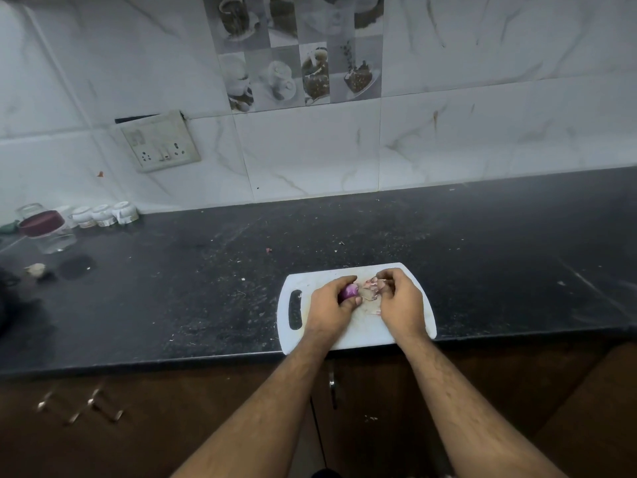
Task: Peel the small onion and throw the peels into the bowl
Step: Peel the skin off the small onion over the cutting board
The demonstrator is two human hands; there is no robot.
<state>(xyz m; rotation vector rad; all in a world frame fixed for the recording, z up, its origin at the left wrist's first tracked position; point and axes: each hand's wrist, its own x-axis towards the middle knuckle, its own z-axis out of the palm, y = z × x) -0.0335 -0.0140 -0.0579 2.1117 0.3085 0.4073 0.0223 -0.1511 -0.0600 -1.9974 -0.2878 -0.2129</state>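
A small purple onion (350, 292) is held above the white cutting board (293, 284) by my left hand (332, 305), whose fingers wrap around it. My right hand (400, 300) is just to the right of the onion, its fingertips pinched on pale pink onion peel (371, 282). A few more peel scraps (374, 310) lie on the board between the two hands. No bowl shows in this view.
The board sits at the front edge of a black countertop (206, 288). At the far left stand a glass jar with a dark red lid (43, 225) and small white cups (103, 215). A switch socket (160, 141) is on the tiled wall.
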